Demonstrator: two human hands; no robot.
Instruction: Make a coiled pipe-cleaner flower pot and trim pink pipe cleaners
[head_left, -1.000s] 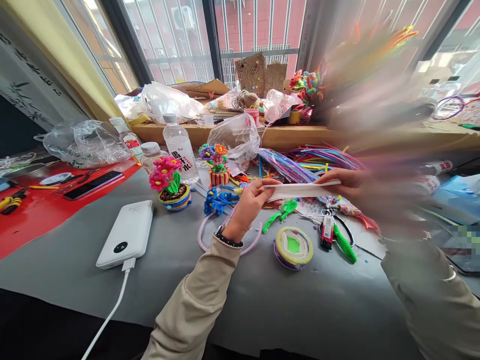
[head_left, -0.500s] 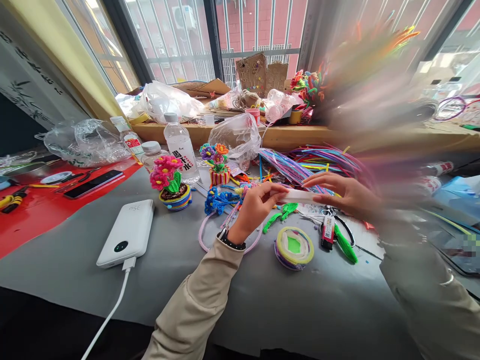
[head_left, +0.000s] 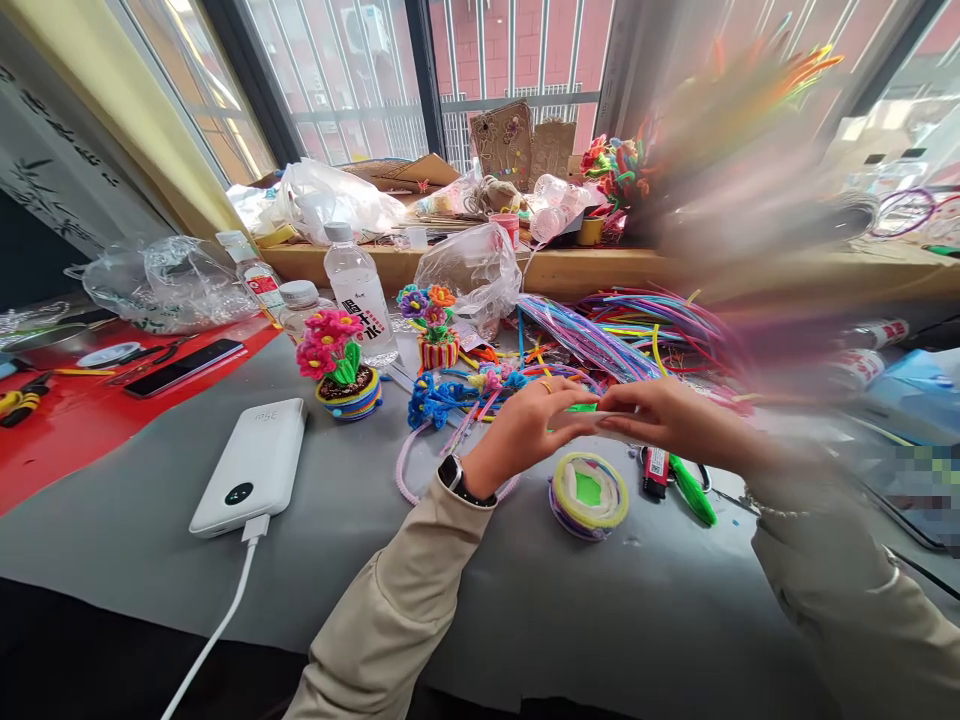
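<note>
My left hand (head_left: 519, 435) and my right hand (head_left: 671, 422) meet in the middle above the table. A thin white strip (head_left: 581, 422), whose material I cannot make out, shows between their fingertips. Both hands pinch it, and the fingers hide most of it. Just below stands a round pot (head_left: 589, 497) wrapped in yellow, white and purple pipe cleaners, with a green patch inside. Beyond my left hand lie blue pipe-cleaner flowers (head_left: 435, 402). To the right of the pot are a red and black lighter (head_left: 655, 474) and a green fuzzy leaf shape (head_left: 691, 492).
A white power bank (head_left: 251, 465) with a cable lies at left. Behind it stand a pink flower pot (head_left: 349, 395), water bottles (head_left: 360, 300) and a small flower pot (head_left: 438, 350). Pipe-cleaner bundles (head_left: 600, 335) lie at the back. A phone (head_left: 184, 367) rests on red cloth.
My hands have drawn closer together and turned, backs of the fingers more upward. The white strip, stretched in plain sight before, is now mostly covered by the fingers. The pot has stayed put.
</note>
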